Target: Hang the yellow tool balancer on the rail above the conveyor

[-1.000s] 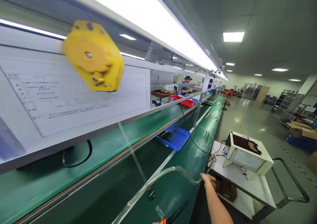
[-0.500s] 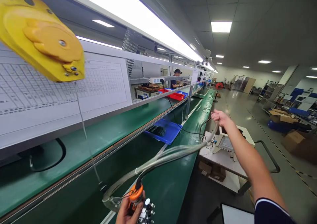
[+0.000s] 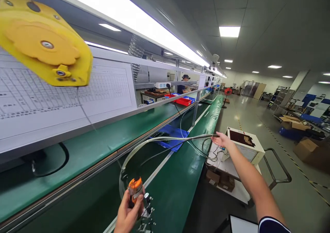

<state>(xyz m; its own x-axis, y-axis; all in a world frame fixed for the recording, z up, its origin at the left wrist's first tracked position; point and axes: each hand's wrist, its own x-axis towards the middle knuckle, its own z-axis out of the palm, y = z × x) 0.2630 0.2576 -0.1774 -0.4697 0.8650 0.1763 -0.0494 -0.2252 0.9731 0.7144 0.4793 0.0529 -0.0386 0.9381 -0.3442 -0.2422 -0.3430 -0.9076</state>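
In the lower middle my left hand (image 3: 129, 209) is closed around an orange-topped cylindrical power tool (image 3: 135, 186). Silvery metal fittings (image 3: 148, 205) stick out from its right side. A bundle of clear tubes and dark cable (image 3: 165, 138) arches from beside the tool across the green bench to the right. My right hand (image 3: 221, 140), arm stretched out, has its fingers closed on the bundle near a white machine. A yellow spring balancer (image 3: 48, 45) hangs at upper left, with a thin wire running down from it.
A blue tray (image 3: 176, 143) with dark parts lies on the green bench (image 3: 175, 188). The white machine (image 3: 244, 142) stands on a cart with a bent handle (image 3: 281, 164). A rail and shelf run along the left. Farther off, a person (image 3: 182, 85) sits behind red bins (image 3: 183, 101).
My right hand has come lower and slightly left, pulling the bundle into a higher arch. The tool in my left hand has tilted and shifted slightly left. The yellow balancer has swung.
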